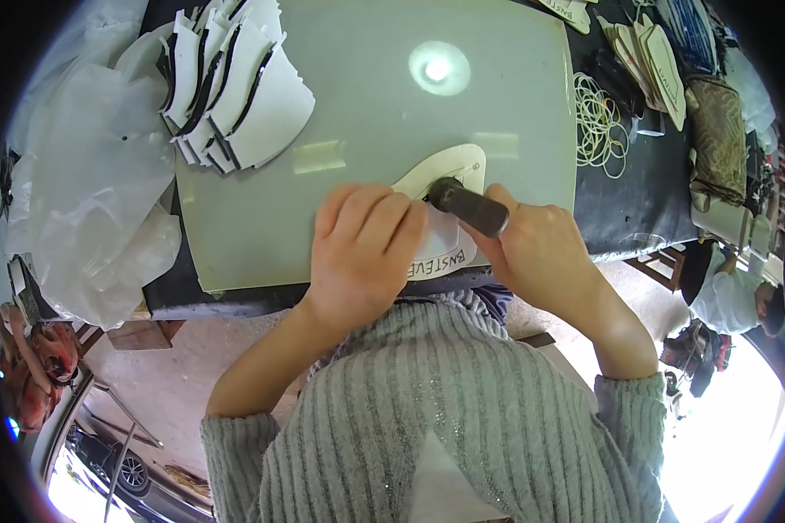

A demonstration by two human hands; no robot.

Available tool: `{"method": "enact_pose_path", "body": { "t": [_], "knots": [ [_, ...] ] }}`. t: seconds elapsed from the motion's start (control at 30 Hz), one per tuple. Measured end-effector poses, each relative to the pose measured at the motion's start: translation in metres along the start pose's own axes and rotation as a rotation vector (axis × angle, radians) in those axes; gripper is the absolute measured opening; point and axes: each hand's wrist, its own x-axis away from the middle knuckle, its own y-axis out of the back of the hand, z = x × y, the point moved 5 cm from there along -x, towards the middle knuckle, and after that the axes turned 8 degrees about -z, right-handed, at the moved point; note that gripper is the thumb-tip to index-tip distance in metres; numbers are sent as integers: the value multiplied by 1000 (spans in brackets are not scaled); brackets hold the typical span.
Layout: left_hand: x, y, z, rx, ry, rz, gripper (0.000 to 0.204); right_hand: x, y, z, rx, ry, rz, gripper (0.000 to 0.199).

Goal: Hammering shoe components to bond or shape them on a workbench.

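Note:
A cream card template (pixel 465 160), curved and marked with writing, lies near the front edge of the pale green work board (pixel 366 83). Against it is a white sheet piece (pixel 442 228), partly covered by my hands. My left hand (pixel 364 248) is closed at the template's left side, fingers bent together and tips hidden, pressing on the piece. Gripped in my right hand (pixel 536 240) is a hammer with a dark, round-ended head (pixel 469 207), its face down over the template and white piece. The hammer's handle is mostly hidden by the hand.
Overlapping white cut pieces with black edges (pixel 235 91) lie at the board's far left. Beyond them is clear plastic sheeting (pixel 96 192). On the right are a tangle of cream cord (pixel 597 126), more card templates (pixel 658 65) and a patterned brown pouch (pixel 717 139). Another person (pixel 733 292) is farther right.

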Motion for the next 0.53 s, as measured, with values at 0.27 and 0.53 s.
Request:
{"method": "enact_pose_path", "body": {
  "t": [0.27, 0.53],
  "knots": [
    [5, 2, 3, -53, -11, 32, 28, -2, 15, 1, 77, 26, 70, 28],
    [12, -4, 0, -63, -78, 31, 28, -6, 12, 0, 155, -129, 294, 20]
  ]
}}
